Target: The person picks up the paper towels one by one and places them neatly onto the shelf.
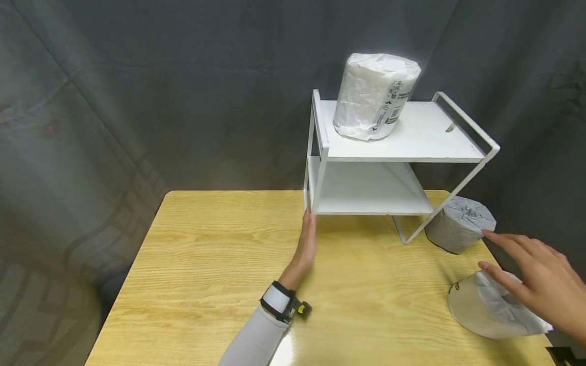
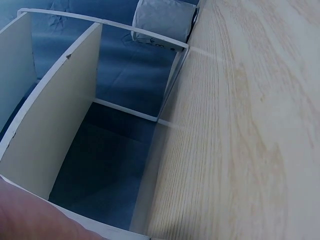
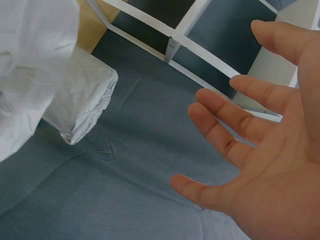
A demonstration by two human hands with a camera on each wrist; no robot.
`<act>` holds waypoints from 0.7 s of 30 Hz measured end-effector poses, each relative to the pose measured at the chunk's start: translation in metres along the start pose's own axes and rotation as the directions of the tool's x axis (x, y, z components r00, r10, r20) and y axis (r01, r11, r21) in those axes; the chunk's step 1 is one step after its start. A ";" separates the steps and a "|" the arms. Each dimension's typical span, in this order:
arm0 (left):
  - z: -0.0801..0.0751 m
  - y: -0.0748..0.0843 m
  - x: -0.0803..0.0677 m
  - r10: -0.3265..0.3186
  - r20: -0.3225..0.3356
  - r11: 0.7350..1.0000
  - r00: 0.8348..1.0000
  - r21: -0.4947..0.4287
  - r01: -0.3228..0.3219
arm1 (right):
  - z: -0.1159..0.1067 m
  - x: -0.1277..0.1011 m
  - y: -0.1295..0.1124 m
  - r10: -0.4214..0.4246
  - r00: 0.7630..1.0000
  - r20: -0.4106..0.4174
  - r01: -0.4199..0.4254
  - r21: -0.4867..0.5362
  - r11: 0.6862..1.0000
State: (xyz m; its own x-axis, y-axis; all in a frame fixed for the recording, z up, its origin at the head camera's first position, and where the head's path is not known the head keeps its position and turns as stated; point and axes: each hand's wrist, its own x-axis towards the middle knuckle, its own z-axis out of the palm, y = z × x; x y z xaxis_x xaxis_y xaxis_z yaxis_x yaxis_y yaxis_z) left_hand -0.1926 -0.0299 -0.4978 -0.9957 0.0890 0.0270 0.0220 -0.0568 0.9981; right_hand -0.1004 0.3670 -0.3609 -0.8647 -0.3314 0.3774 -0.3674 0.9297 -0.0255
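Observation:
A white two-tier shelf rack stands at the back right of the wooden table. My left hand is against the rack's left front leg, fingers straight and pointing away from me. Part of that hand shows along the rack's edge in the left wrist view. My right hand hovers over a paper-wrapped toilet roll at the table's right edge, fingers spread with nothing between them. In the right wrist view the same hand is palm-visible, and wrapped rolls appear at the left.
Another wrapped toilet roll stands on the rack's top shelf. A further wrapped roll stands beside the rack's right front leg. The wooden table extends to the left, and a dark grey curtain hangs behind it.

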 end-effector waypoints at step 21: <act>0.001 0.001 -0.001 -0.001 0.000 1.000 1.000 0.004 0.001 | 0.013 -0.020 0.002 0.050 0.998 0.048 -0.052 0.032 0.998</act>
State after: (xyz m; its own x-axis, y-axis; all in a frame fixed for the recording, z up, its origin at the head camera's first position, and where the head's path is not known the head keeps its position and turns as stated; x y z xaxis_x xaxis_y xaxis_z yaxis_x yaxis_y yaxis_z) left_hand -0.1919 -0.0294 -0.4972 -0.9957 0.0894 0.0258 0.0212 -0.0526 0.9984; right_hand -0.0888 0.3734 -0.3807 -0.8975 -0.2919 0.3305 -0.3333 0.9399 -0.0748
